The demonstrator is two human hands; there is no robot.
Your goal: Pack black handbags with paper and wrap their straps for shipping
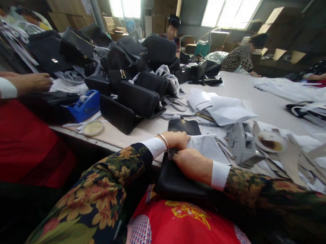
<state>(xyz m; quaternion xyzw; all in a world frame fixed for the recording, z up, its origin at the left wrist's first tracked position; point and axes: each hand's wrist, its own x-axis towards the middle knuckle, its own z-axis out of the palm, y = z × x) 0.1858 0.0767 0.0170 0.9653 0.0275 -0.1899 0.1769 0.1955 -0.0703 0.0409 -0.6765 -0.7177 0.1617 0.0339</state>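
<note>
A black bag point(176, 179) with a smooth, leather-like surface lies at the table's front edge, against my red apron. My left hand point(177, 139), with a bracelet at the wrist, is closed at the bag's far edge, its fingertips partly hidden. Close beside it, my right hand point(190, 161) is closed on the same edge, thumb toward the left hand. A small greyish piece shows between the hands; its kind is unclear. Just beyond lies a black flap with a gold clasp point(183, 126). White paper point(208, 148) lies to the right of my hands.
Black handbags point(138, 99) are heaped at left. A blue tape dispenser point(87, 105) and a round shallow dish point(93, 127) stand near the edge. At right are a grey tape dispenser point(242, 144), a dish of brown liquid point(271, 142) and scraps. A co-worker's hand point(38, 82) is at left.
</note>
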